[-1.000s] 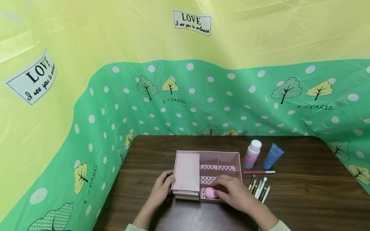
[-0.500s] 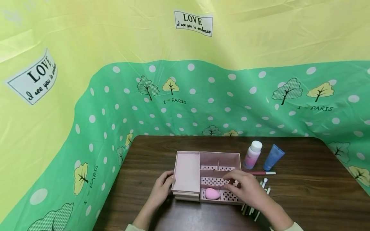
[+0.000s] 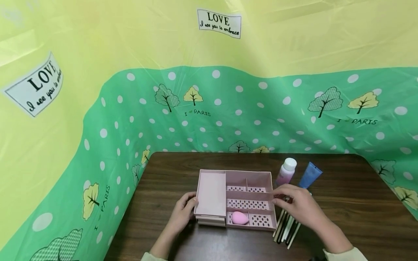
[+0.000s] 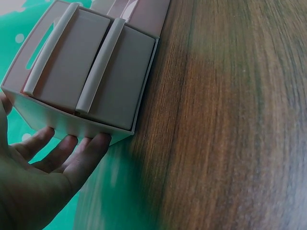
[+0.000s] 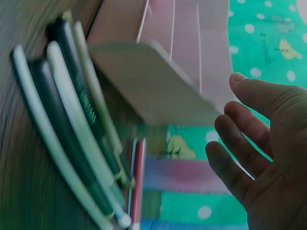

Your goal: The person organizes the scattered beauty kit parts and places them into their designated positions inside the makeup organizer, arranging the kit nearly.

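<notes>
A pink desktop organizer box [image 3: 211, 193] stands on the table, with a closed top on its left and open compartments on its right. My left hand [image 3: 183, 211] rests against its left side; the left wrist view shows the fingertips [image 4: 101, 139] touching the wall below two drawers [image 4: 72, 62]. A pink makeup sponge [image 3: 240, 218] lies in the front compartment, left of a divider. Just off the box's right wall, my right hand [image 3: 302, 205] hovers over several makeup brushes [image 3: 285, 230], fingers apart and holding nothing. It hides the brushes' far ends.
Behind the right hand stand a pink-and-white bottle [image 3: 288, 170] with a white cap and a blue tube [image 3: 310, 175]. A slim red tube [image 5: 138, 175] lies beside the brushes. Patterned cloth [image 3: 209, 98] rises behind the table [image 3: 169, 170] and along its left.
My right hand has let go of the makeup sponge, leaving it in the front compartment, and has moved right, out past the box's wall to above the brushes. The left hand has stayed put.
</notes>
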`<state>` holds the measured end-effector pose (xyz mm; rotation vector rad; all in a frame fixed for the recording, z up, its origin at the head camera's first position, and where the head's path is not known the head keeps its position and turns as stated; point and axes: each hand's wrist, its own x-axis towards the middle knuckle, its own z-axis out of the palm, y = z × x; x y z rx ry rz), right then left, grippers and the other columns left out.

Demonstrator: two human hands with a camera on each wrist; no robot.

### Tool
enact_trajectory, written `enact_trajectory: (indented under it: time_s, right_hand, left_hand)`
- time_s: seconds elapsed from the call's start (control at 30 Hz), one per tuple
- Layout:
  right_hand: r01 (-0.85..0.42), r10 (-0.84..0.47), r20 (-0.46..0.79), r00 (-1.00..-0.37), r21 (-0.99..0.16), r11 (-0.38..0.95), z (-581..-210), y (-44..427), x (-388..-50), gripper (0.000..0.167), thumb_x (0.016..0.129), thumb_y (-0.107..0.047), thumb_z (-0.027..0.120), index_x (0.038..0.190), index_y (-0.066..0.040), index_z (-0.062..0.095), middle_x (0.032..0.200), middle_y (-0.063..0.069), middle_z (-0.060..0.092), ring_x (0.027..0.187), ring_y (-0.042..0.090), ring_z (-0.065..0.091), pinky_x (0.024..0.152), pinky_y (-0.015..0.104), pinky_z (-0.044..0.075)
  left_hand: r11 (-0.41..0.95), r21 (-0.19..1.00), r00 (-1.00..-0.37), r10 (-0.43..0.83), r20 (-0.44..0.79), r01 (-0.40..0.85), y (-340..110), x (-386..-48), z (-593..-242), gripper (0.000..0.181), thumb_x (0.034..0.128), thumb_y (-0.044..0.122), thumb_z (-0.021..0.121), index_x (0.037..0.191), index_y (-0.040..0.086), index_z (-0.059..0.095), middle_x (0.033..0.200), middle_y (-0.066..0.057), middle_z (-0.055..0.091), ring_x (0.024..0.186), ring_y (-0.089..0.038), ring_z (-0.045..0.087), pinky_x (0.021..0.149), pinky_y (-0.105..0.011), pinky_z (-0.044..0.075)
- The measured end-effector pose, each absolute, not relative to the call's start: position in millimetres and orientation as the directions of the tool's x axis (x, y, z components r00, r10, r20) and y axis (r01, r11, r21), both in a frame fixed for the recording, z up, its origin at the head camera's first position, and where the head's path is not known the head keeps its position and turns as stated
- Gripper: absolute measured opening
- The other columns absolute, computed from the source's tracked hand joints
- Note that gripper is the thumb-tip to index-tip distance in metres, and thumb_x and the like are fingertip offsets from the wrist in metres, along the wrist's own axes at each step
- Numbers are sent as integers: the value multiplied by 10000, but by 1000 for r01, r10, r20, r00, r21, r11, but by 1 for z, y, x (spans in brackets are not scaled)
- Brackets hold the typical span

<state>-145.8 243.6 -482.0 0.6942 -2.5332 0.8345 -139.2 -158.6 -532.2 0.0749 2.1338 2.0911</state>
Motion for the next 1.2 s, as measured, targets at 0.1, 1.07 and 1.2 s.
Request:
enact_trajectory:
  time_s: [0.1,1.07,1.2]
  right_hand:
    - [-529,-310,480,-821,-434,729,-485,253,-148,287,739,-71,899,969,-209,795,966,-70,745,808,88,672,627,263,581]
    - [-326,-210,301,-930,-415,850,-523,296,-169,256,812,-110,841,1058,-107,770,1064,111,750,996,376,704,837,593,560]
    - [-311,-196,301,-933,-403,861,-528,298,-168,228,839,-72,805,1063,-96,770,1065,118,748,994,385,703,837,603,554]
  left_hand:
    - [25,997,-987,141,-75,-72,-159,-140,-532,441,1062,226,538,1398,-59,517,1255,-250,599,1051,-222,652,826,-331,626]
    - [57,996,-987,137,-79,-71,-159,-140,-531,430,1059,230,547,1398,-35,535,1286,-250,599,1070,-232,650,845,-304,612]
    - [55,996,-988,135,-79,-72,-159,-139,-531,429,1059,232,548,1398,-31,538,1285,-246,605,1073,-231,651,850,-304,611]
